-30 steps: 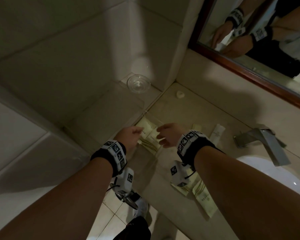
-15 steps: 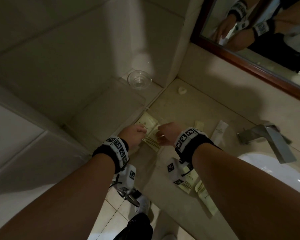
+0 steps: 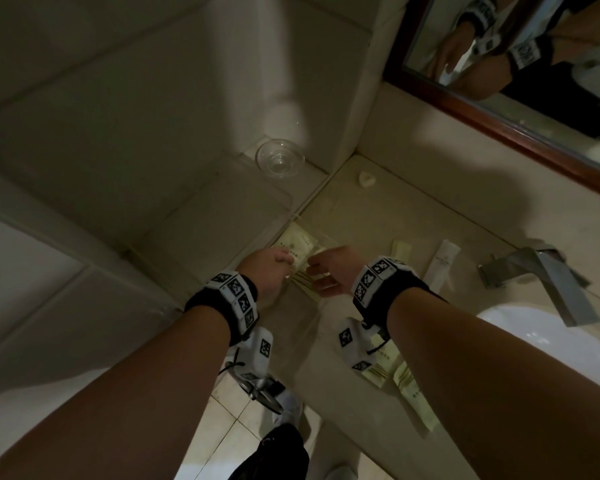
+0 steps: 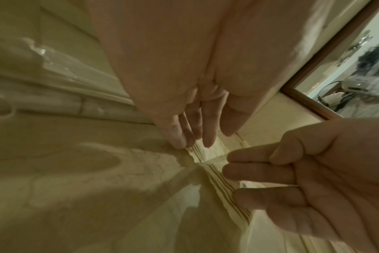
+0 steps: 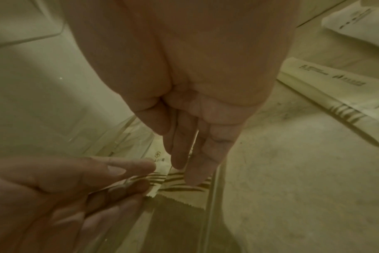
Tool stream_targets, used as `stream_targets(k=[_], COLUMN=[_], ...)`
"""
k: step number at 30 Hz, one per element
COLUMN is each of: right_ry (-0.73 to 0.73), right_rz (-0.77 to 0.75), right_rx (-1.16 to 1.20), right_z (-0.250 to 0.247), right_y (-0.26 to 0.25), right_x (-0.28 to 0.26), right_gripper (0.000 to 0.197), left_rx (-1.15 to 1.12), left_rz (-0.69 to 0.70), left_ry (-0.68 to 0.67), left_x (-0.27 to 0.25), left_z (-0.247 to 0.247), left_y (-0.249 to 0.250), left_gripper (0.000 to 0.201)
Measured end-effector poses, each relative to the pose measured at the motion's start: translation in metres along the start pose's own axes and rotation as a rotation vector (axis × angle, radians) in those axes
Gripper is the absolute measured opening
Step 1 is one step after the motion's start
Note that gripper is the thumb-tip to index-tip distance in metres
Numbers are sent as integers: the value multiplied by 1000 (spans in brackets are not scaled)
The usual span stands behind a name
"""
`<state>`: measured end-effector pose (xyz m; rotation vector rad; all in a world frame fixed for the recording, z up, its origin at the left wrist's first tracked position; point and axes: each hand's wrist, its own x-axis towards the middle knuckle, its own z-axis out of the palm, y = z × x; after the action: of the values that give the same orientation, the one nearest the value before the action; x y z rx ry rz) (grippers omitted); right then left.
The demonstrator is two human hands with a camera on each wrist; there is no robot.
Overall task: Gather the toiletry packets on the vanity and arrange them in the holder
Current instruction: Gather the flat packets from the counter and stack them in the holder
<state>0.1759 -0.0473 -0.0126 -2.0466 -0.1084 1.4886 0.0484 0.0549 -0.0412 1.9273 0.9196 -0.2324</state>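
Several cream packets with brown stripes lie in a clear acrylic holder at the vanity's left end. My left hand touches their striped ends with straight fingers. My right hand meets them from the other side, its straight fingertips resting on the stripes. Neither hand curls round a packet. Loose packets lie on the counter: a small cream one, a white one, and two near the front edge, partly hidden by my right wrist.
A glass dish stands in the back corner beyond the holder. A small white piece lies by the wall. The metal faucet and white basin are at the right, a framed mirror above. Floor tiles show below the counter edge.
Both hands have stayed at the packets in the holder and drawn slightly closer together. The packets between them look pushed more tightly together.
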Motion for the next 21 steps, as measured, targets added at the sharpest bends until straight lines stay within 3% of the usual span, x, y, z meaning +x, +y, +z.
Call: stream_targets(k=[8, 13, 21], right_ry=[13, 111, 258], right_rz=[-47, -90, -123], right_rx=[27, 93, 122], right_z=[-6, -24, -73], right_y=[3, -5, -13], right_x=[2, -8, -42], right_gripper=[20, 24, 16], left_rx=[-191, -408, -723], left_rz=[-69, -153, -192], left_ry=[19, 65, 106], left_x=[-5, -11, -19], left_z=[-3, -7, -23], left_y=[0, 2, 52], left_gripper=[26, 22, 24])
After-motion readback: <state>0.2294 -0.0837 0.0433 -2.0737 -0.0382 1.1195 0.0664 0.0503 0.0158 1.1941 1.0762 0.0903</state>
